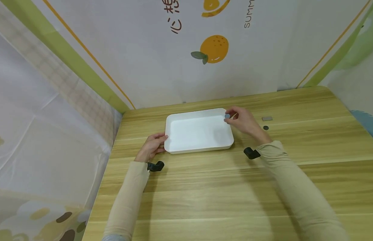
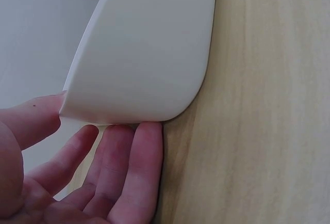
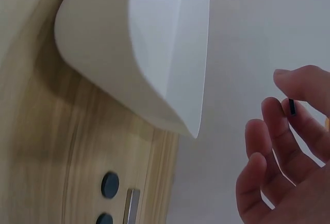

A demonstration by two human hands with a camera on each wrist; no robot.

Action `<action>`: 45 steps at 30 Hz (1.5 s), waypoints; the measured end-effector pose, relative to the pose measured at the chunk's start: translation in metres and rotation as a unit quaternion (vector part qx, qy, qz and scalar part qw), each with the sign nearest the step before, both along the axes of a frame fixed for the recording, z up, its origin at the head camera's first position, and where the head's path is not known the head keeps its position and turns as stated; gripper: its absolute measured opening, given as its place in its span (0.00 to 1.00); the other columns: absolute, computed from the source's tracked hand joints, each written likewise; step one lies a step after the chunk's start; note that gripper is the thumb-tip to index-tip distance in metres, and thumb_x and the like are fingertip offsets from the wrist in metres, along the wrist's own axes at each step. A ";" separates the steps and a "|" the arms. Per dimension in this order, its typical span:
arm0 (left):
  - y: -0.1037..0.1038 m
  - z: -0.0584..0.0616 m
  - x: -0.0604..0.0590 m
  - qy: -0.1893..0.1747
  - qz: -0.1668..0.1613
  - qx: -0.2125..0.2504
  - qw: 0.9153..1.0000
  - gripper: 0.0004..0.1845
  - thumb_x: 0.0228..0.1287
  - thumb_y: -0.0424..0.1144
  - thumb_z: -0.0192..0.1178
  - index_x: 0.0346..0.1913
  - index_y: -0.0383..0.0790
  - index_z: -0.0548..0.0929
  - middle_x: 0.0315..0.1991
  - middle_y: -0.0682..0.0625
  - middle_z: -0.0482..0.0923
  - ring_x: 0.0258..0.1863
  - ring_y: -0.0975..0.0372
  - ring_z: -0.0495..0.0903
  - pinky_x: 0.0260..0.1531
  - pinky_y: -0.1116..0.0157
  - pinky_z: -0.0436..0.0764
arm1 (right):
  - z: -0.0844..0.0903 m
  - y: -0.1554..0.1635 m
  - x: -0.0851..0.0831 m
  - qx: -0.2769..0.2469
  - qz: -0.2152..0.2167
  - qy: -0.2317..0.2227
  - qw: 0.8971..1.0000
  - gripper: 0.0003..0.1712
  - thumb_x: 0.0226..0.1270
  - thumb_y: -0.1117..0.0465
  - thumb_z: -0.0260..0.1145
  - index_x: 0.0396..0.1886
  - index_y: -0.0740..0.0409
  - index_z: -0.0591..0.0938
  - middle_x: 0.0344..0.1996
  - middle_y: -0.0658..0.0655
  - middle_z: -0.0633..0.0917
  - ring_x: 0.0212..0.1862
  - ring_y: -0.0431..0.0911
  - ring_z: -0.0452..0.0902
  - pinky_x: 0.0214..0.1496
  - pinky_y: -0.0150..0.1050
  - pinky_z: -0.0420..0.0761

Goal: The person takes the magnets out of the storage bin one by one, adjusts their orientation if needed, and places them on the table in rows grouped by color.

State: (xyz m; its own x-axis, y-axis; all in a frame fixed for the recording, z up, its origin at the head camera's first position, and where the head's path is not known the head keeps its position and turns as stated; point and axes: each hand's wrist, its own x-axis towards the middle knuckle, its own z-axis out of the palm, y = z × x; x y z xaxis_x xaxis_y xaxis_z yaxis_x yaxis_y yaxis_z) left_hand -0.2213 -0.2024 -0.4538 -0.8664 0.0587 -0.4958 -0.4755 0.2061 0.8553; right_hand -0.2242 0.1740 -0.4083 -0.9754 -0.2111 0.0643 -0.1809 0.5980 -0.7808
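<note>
A shallow white tray [image 1: 198, 149] with rounded corners lies on the wooden table. At its left end my left hand [image 1: 152, 144] holds it, thumb at the rim and fingertips against the outer wall [image 2: 139, 69]. Over the tray's far right corner, my right hand [image 1: 242, 120] pinches a small round grey disc [image 1: 227, 115] between thumb and index finger. The right wrist view shows that disc [image 3: 292, 107] edge-on as a thin dark strip, above the level of the tray rim [image 3: 170, 108].
Right of the tray lie a dark round disc [image 1: 266, 128] and a flat grey rectangular piece [image 1: 267, 118]. Two dark discs show in the right wrist view, one [image 3: 110, 185] beside the metallic bar [image 3: 132, 206]. A printed curtain [image 1: 249, 67] hangs behind the table.
</note>
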 end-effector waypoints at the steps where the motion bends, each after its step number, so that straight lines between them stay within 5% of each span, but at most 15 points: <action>1: 0.000 0.000 0.000 0.000 0.000 0.000 1.000 0.27 0.72 0.41 0.54 0.70 0.37 0.63 0.53 0.45 0.73 0.38 0.64 0.79 0.33 0.69 0.81 | 0.000 0.003 0.000 0.001 -0.003 0.000 1.000 0.17 0.66 0.57 0.64 0.51 0.61 0.79 0.43 0.61 0.82 0.41 0.52 0.73 0.38 0.39 0.73; 19: 0.000 -0.001 0.000 -0.001 0.002 0.004 1.000 0.28 0.72 0.40 0.54 0.71 0.36 0.63 0.53 0.45 0.73 0.35 0.65 0.81 0.34 0.68 0.82 | -0.016 0.042 0.002 0.016 -0.043 0.031 0.998 0.16 0.65 0.57 0.66 0.47 0.63 0.79 0.42 0.64 0.83 0.40 0.52 0.74 0.36 0.36 0.74; 26: 0.000 0.000 0.002 0.002 0.003 0.006 1.000 0.28 0.72 0.40 0.54 0.71 0.35 0.62 0.52 0.45 0.74 0.34 0.65 0.81 0.33 0.68 0.82 | -0.016 0.060 0.003 0.022 -0.056 0.026 0.998 0.20 0.66 0.54 0.65 0.50 0.63 0.79 0.43 0.64 0.82 0.41 0.52 0.75 0.33 0.30 0.73; 36: -0.001 -0.001 0.000 0.000 0.005 0.003 1.000 0.28 0.72 0.41 0.55 0.70 0.37 0.63 0.52 0.46 0.73 0.37 0.64 0.80 0.33 0.69 0.81 | -0.017 0.087 0.007 0.030 -0.100 0.015 0.994 0.21 0.69 0.53 0.63 0.53 0.63 0.78 0.45 0.65 0.80 0.45 0.54 0.74 0.37 0.37 0.73; 45: 0.000 -0.001 0.000 0.002 0.007 0.002 1.000 0.27 0.72 0.41 0.55 0.70 0.37 0.64 0.51 0.47 0.74 0.36 0.65 0.79 0.32 0.69 0.81 | -0.025 0.110 0.010 0.024 -0.128 0.008 0.991 0.25 0.68 0.50 0.64 0.54 0.63 0.78 0.45 0.64 0.79 0.44 0.51 0.73 0.34 0.29 0.73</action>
State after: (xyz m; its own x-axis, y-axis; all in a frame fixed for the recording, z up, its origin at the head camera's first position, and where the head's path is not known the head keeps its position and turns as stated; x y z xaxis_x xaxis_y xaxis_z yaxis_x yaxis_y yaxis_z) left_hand -0.2211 -0.2027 -0.4552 -0.8690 0.0490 -0.4924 -0.4750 0.1958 0.8579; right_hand -0.2143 0.2837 -0.4334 -0.9963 0.0406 0.0762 -0.0303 0.6619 -0.7489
